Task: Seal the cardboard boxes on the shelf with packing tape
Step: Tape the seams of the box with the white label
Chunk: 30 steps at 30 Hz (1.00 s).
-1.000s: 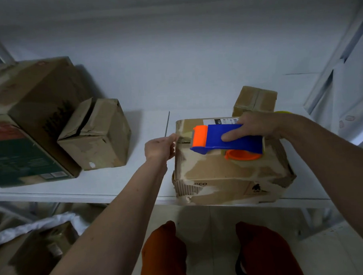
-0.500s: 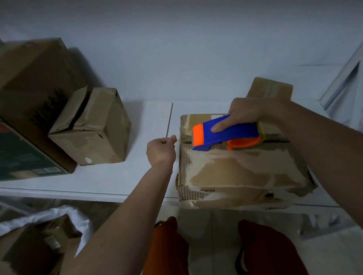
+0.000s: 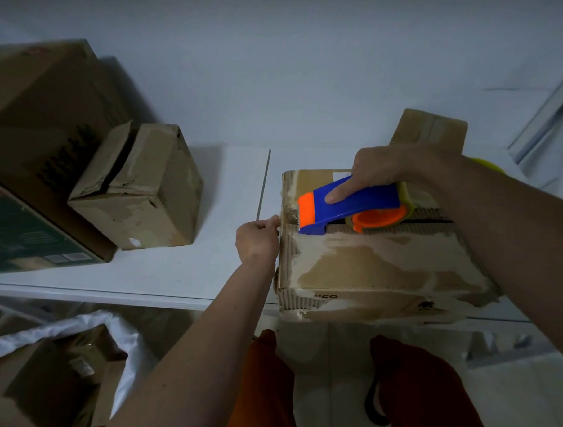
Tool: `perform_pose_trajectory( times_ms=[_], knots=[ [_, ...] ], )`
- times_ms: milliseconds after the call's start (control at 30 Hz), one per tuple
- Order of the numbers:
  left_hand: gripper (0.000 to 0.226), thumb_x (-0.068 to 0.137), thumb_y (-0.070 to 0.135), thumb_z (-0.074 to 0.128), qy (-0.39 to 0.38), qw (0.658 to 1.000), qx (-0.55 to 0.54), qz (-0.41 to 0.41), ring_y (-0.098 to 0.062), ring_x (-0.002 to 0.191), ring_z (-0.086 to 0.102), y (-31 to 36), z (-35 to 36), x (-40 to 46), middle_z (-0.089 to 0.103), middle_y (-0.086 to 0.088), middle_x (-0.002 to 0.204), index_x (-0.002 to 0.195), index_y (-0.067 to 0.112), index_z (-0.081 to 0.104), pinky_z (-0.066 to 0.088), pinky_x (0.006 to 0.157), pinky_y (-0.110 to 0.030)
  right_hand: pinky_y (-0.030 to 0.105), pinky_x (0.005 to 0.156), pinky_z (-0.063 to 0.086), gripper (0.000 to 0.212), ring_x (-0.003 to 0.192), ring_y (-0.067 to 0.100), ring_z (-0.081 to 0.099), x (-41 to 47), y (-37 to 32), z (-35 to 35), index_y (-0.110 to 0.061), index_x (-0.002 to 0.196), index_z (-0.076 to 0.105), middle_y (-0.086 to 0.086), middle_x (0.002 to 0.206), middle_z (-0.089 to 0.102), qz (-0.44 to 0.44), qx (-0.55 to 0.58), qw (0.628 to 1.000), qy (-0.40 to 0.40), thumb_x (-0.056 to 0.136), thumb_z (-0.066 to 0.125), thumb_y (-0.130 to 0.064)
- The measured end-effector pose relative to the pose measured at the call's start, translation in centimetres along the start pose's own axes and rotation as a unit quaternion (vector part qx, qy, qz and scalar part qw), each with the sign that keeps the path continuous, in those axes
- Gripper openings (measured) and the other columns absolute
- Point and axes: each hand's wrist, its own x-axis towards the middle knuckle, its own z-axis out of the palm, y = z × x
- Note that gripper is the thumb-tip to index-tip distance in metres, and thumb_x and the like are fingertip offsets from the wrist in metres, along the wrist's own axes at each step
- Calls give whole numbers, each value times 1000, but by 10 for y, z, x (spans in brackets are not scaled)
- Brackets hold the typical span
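One tape dispenser [image 3: 347, 207] lies along box [image 3: 372, 261] seam; nose leftward.

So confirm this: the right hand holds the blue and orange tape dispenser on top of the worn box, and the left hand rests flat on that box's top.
Not quite. In the head view the left hand is at the worn box's left side, fingers pinched at the edge, not flat on top. The right hand does hold the tape dispenser on top.

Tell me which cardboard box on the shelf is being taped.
The worn box at the shelf's front edge: the right hand holds the blue tape dispenser on its top, and the left hand touches its side.
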Motion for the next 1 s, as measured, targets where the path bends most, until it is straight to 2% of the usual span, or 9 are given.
perform_pose_trajectory(
  times_ms=[100,300,433,500,567,667,733,867,1000],
  knots=[
    [39,94,30,57,-12,997,68,40,-19,55,49,-4,1,3,59,-5,62,60,10,62,44,59,-27,23,54,32,49,51,12,46,1,1,1,-14,62,50,-3,58,50,0,1,1000,2,74,67,-59],
    [47,95,37,52,-25,974,221,53,-19,50,41,3,-4,8,44,-2,53,54,15,51,29,49,-24,23,52,31,49,51,12,45,-1,1,1,-15,61,48,-1,58,49,-2,8,1000,5,74,67,-58],
    [50,87,52,60,-59,956,286,-8,-29,88,63,-1,-8,18,59,-15,104,103,4,61,48,69,-33,22,52,31,49,51,12,44,-2,0,1,-15,62,48,-1,59,49,2,6,1000,4,74,68,-58],
    [54,87,44,64,-54,956,288,-21,-32,102,60,-9,-12,16,56,-19,121,119,1,55,49,82,-38,23,52,30,49,51,12,43,-3,1,1,-15,63,47,-1,60,48,4,7,1000,7,75,67,-57],
    [44,96,27,56,-18,975,217,44,-28,117,55,-8,-13,7,55,-15,132,133,3,50,43,94,-32,23,52,30,49,52,12,43,-3,2,2,-14,63,48,-1,61,48,6,11,1000,7,75,68,-58],
    [36,102,18,43,-74,975,76,196,-17,129,47,6,-6,-8,52,-3,140,136,13,51,33,104,-20,23,53,31,51,52,13,44,-2,2,2,-14,64,48,0,61,49,7,16,1000,6,74,66,-61],
    [38,104,21,37,-162,946,99,263,-17,136,39,9,2,-12,45,0,147,139,17,49,28,114,-29,23,54,31,54,54,13,44,-2,2,2,-13,66,48,1,65,49,11,12,1000,10,74,62,-65],
    [40,105,19,32,-200,928,114,294,-16,141,31,0,7,-5,37,-1,151,144,15,42,22,118,-31,23,54,30,56,56,14,45,-1,7,3,-12,68,48,2,67,50,13,6,1000,21,74,60,-66],
    [42,103,28,31,-173,932,130,292,-13,137,37,-8,8,4,42,4,149,143,24,43,29,115,-40,24,52,28,54,52,14,42,-4,11,-2,-13,63,47,1,61,48,5,18,999,30,73,65,-63]
  ],
)
